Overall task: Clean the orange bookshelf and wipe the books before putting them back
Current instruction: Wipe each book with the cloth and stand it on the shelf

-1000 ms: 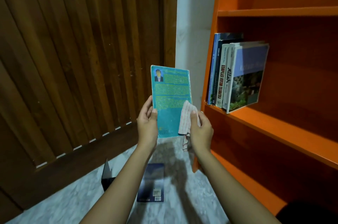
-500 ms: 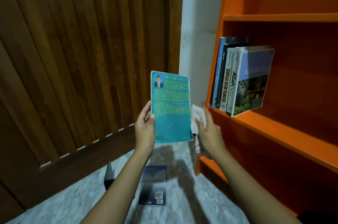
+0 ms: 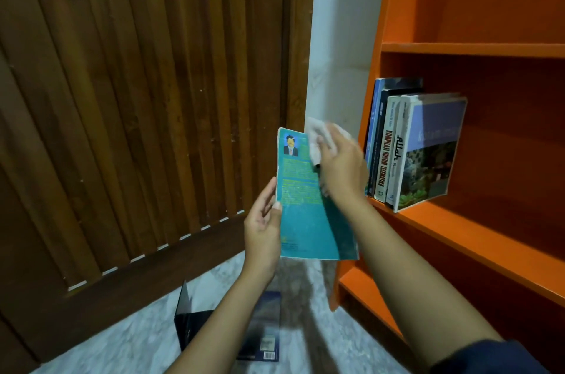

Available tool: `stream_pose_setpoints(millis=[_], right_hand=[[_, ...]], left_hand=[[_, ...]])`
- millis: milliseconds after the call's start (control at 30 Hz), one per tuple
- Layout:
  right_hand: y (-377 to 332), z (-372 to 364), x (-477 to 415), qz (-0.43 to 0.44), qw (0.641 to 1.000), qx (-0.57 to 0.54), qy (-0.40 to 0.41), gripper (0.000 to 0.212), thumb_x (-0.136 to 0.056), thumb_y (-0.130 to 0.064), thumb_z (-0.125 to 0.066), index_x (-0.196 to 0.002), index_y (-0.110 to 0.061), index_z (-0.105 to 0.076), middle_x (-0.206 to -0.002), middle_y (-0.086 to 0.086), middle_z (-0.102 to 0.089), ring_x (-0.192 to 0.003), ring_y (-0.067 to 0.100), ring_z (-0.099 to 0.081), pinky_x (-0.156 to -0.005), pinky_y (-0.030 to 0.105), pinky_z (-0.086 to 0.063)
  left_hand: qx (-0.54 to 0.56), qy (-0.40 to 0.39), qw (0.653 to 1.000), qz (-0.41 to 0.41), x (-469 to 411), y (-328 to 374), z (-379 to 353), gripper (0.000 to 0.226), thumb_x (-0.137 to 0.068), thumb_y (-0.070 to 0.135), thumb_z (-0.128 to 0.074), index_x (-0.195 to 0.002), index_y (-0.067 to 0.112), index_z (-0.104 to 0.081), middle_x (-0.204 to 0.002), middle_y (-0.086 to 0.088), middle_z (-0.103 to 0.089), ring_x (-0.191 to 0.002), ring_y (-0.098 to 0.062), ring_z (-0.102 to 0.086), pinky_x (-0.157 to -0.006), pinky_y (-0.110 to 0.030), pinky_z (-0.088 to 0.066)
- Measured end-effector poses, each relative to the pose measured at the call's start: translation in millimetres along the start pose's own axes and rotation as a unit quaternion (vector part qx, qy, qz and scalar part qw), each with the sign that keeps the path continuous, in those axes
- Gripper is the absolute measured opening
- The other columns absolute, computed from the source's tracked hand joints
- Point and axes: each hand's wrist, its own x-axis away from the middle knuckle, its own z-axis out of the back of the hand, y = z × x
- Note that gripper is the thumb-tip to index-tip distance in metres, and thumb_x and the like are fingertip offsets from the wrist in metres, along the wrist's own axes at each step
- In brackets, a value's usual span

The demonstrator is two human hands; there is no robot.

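A teal paperback (image 3: 302, 205) stands upright in front of me, back cover facing me. My left hand (image 3: 264, 228) grips its left edge near the bottom. My right hand (image 3: 341, 164) presses a white cloth (image 3: 318, 138) against the book's upper right corner; the hand is blurred with motion. The orange bookshelf (image 3: 458, 230) fills the right side. Several books (image 3: 409, 150) stand at the left end of its middle shelf, the outermost leaning with its cover showing.
A dark blue book (image 3: 266, 327) lies flat on the marble floor (image 3: 137, 343) below my arms, beside a black bookend (image 3: 186, 315). A slatted wooden door (image 3: 137, 98) covers the left. A white wall strip (image 3: 342, 37) separates door and shelf.
My right hand has carried the cloth from the book's lower right edge up to its top right corner. The book now tilts slightly, and the view has shifted closer.
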Motion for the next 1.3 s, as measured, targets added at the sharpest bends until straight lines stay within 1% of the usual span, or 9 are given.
stream_pose_setpoints(millis=[100, 300, 433, 633, 767, 900, 1000, 1133, 1300], right_hand=[[15, 1, -4, -0.1, 0.994, -0.045, 0.027, 0.027, -0.097, -0.034, -0.043, -0.119, -0.036, -0.059, -0.126, -0.004, -0.058, -0.091, 0.017, -0.062, -0.053, 0.02, -0.037], [-9, -12, 51, 0.127, 0.989, -0.003, -0.074, 0.038, -0.095, -0.042, -0.045, -0.134, -0.044, -0.043, -0.116, -0.011, -0.049, -0.09, 0.005, -0.048, -0.064, 0.021, -0.042], [34, 3, 28, -0.122, 0.992, -0.034, -0.002, 0.033, -0.096, -0.037, -0.045, -0.128, -0.039, -0.052, -0.133, -0.008, -0.053, -0.099, 0.014, -0.056, -0.066, 0.027, -0.043], [14, -14, 87, 0.06, 0.994, -0.035, -0.08, 0.038, -0.094, -0.039, -0.049, -0.132, -0.042, -0.048, -0.124, -0.003, -0.053, -0.101, 0.013, -0.055, -0.074, 0.027, -0.046], [43, -1, 72, -0.112, 0.993, -0.032, -0.03, 0.033, -0.094, -0.034, -0.052, -0.126, -0.04, -0.054, -0.132, -0.008, -0.052, -0.113, 0.016, -0.053, -0.074, 0.019, -0.033], [37, -11, 112, 0.066, 0.989, -0.072, -0.112, 0.038, -0.092, -0.033, -0.052, -0.129, -0.042, -0.051, -0.126, 0.001, -0.055, -0.107, 0.015, -0.055, -0.08, 0.019, -0.043], [58, -18, 133, 0.152, 0.978, -0.006, -0.146, 0.044, -0.089, -0.036, -0.049, -0.131, -0.046, -0.043, -0.114, 0.009, -0.057, -0.092, 0.03, -0.061, -0.066, 0.028, -0.048], [72, -16, 130, -0.017, 0.995, -0.05, -0.087, 0.039, -0.093, -0.031, -0.056, -0.129, -0.044, -0.05, -0.127, 0.006, -0.053, -0.113, 0.024, -0.054, -0.082, 0.029, -0.049], [90, -13, 123, -0.05, 0.994, 0.022, -0.094, 0.036, -0.092, -0.037, -0.052, -0.127, -0.043, -0.053, -0.129, 0.0, -0.054, -0.11, 0.024, -0.056, -0.079, 0.031, -0.047]], left_hand=[[0.002, -0.002, 1.0, 0.001, -2, 2, 1, 0.037, -0.094, 0.009, -0.048, -0.125, 0.03, -0.05, -0.131, 0.005, -0.057, -0.109, -0.011, -0.063, -0.074, -0.023, -0.057], [0.023, 0.024, 0.999, 0.005, -8, -4, -6, 0.041, -0.094, 0.005, -0.048, -0.124, 0.033, -0.051, -0.134, 0.0, -0.056, -0.115, -0.017, -0.06, -0.091, -0.036, -0.053], [0.022, 0.036, 0.999, 0.003, -6, -9, -2, 0.039, -0.094, 0.008, -0.05, -0.12, 0.036, -0.053, -0.133, 0.007, -0.056, -0.115, -0.013, -0.06, -0.086, -0.036, -0.055], [0.095, 0.078, 0.992, 0.028, -17, -16, -15, 0.045, -0.094, -0.005, -0.043, -0.121, 0.03, -0.055, -0.13, -0.006, -0.059, -0.113, -0.016, -0.06, -0.089, -0.029, -0.053], [0.117, 0.104, 0.987, 0.048, -18, -16, -10, 0.045, -0.094, -0.002, -0.045, -0.13, 0.025, -0.05, -0.129, -0.009, -0.059, -0.119, -0.025, -0.057, -0.1, -0.045, -0.045], [0.151, 0.127, 0.979, 0.05, -25, -14, -9, 0.045, -0.094, -0.005, -0.042, -0.134, 0.017, -0.048, -0.119, -0.01, -0.063, -0.114, -0.026, -0.059, -0.099, -0.044, -0.047], [0.162, 0.142, 0.975, 0.05, -28, -13, -6, 0.046, -0.094, -0.006, -0.042, -0.135, 0.016, -0.047, -0.103, -0.006, -0.066, -0.11, -0.027, -0.059, -0.097, -0.041, -0.048], [0.138, 0.147, 0.978, 0.057, -26, -10, 0, 0.046, -0.094, -0.005, -0.043, -0.132, 0.02, -0.049, -0.109, -0.01, -0.065, -0.117, -0.031, -0.057, -0.102, -0.05, -0.043], [0.084, 0.133, 0.986, 0.056, -23, -4, 12, 0.043, -0.095, 0.0, -0.044, -0.13, 0.025, -0.052, -0.129, -0.007, -0.06, -0.117, -0.022, -0.058, -0.101, -0.047, -0.045]])
